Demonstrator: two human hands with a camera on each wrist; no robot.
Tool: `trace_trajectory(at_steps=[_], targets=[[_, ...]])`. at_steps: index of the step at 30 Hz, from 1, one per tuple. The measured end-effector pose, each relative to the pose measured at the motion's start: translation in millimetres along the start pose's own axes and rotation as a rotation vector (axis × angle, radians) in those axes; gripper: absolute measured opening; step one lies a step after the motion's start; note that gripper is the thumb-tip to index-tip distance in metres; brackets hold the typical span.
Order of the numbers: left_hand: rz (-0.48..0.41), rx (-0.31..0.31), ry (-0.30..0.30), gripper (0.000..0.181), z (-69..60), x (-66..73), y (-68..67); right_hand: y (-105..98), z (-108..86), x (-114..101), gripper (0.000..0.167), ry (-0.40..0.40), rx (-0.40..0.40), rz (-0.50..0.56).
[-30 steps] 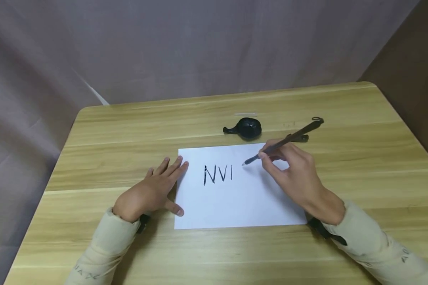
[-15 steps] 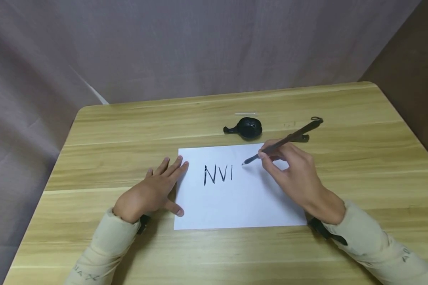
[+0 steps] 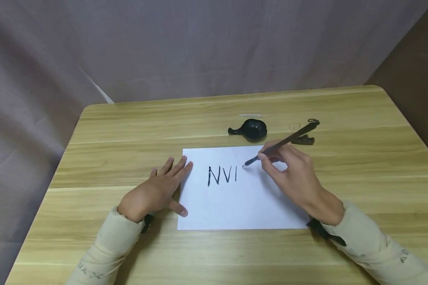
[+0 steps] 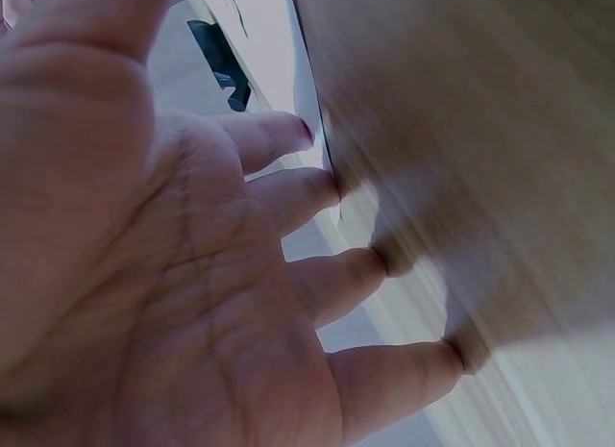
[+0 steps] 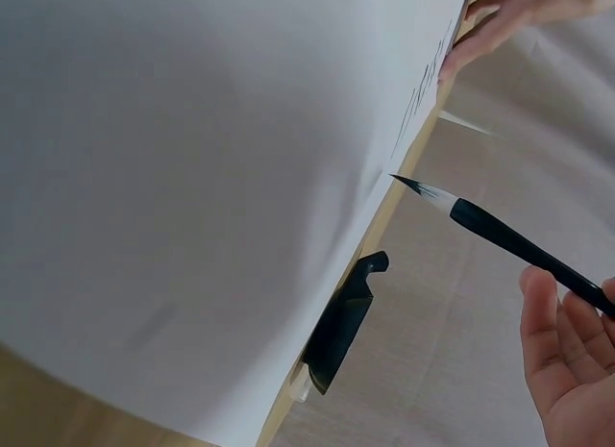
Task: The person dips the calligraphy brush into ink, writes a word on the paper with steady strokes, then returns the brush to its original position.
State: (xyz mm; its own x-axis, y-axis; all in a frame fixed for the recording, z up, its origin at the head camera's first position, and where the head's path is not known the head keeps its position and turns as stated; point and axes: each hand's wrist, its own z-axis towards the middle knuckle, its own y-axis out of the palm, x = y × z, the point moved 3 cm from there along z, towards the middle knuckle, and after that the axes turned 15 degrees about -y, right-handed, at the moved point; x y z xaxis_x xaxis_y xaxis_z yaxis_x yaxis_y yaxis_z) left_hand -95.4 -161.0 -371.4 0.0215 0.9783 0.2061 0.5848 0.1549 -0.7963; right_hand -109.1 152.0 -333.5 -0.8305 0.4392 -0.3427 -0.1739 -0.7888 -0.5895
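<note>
A white sheet of paper [image 3: 221,209] lies on the table, with the letters N, V and I brushed in black ink. My right hand [image 3: 299,178] holds a dark ink brush [image 3: 289,139] between thumb and fingers, tilted with its handle up to the right. In the right wrist view the brush's pale bristles end in a black, pointed tip, close to the paper right of the I; whether it touches, I cannot tell. My left hand [image 3: 153,196] rests with fingers spread across the paper's left edge, some fingertips on the sheet and others on the wood.
Beyond the paper sits a black gourd-shaped ink dish [image 3: 255,130] with a short handle. A thin clear strip [image 3: 251,116] lies behind it. To its right, partly behind the brush, is a small dark object [image 3: 304,140]. A grey curtain [image 3: 214,47] hangs behind the wooden table [image 3: 146,130].
The head view has shifted slightly, so the table and paper appear farther right. Relative to the letters, the brush tip is a little closer to the I. The left hand stays at the paper's edge.
</note>
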Motion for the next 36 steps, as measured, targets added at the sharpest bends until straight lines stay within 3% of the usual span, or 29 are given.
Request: trace_trajectory(at_steps=[20,27,36], targets=[[0.002,-0.007,-0.01,0.134,0.1,0.7,-1.1,1,-9.3,-16,0.022,-0.048,-0.045,0.039],[0.004,-0.006,-0.007,0.134,-0.3,0.0,-0.7,-3,-4.3,-9,0.015,-0.035,-0.003,0.008],[0.016,0.007,-0.003,0.134,-1.3,0.9,-1.1,-2,-2.1,-3,0.019,-0.009,0.036,0.001]])
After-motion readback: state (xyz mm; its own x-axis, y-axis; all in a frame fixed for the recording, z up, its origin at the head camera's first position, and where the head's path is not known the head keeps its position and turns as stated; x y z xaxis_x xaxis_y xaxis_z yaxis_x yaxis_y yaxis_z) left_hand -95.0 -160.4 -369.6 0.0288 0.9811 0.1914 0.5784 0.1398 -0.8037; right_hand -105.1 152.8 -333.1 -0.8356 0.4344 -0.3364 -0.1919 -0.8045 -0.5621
